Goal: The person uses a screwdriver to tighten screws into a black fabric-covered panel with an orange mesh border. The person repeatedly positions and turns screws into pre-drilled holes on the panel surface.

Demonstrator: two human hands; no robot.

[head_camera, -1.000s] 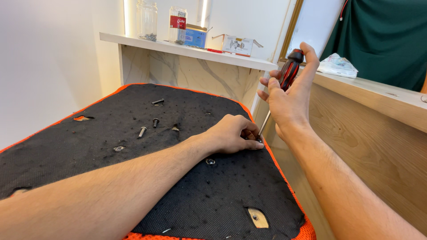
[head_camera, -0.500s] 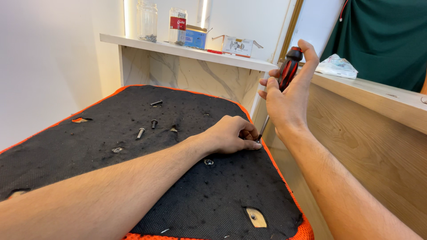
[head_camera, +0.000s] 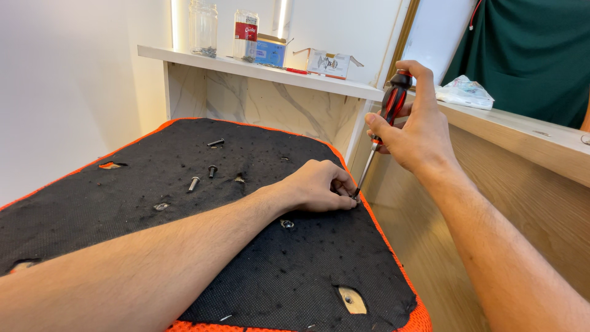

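Note:
My right hand (head_camera: 415,129) grips the red and black handle of a screwdriver (head_camera: 391,104), held nearly upright, its shaft slanting down to the left. The tip meets a small fastener under the fingertips of my left hand (head_camera: 319,186), which rests on the black fabric underside of an orange-edged seat cushion (head_camera: 184,246) near its right edge. My left fingers pinch around the tip, so the fastener itself is mostly hidden. Loose bolts (head_camera: 194,182) lie on the fabric to the left, and a washer (head_camera: 287,224) sits just below my left wrist.
A marble-look shelf (head_camera: 258,71) behind the cushion carries glass jars and small boxes. A wooden counter (head_camera: 522,138) runs along the right with a crumpled plastic bag on it. A dark green curtain hangs at far right. Holes in the fabric show wood near the front.
Both hands stay nearly in place. My right hand has shifted slightly on the screwdriver handle, which stands at much the same angle.

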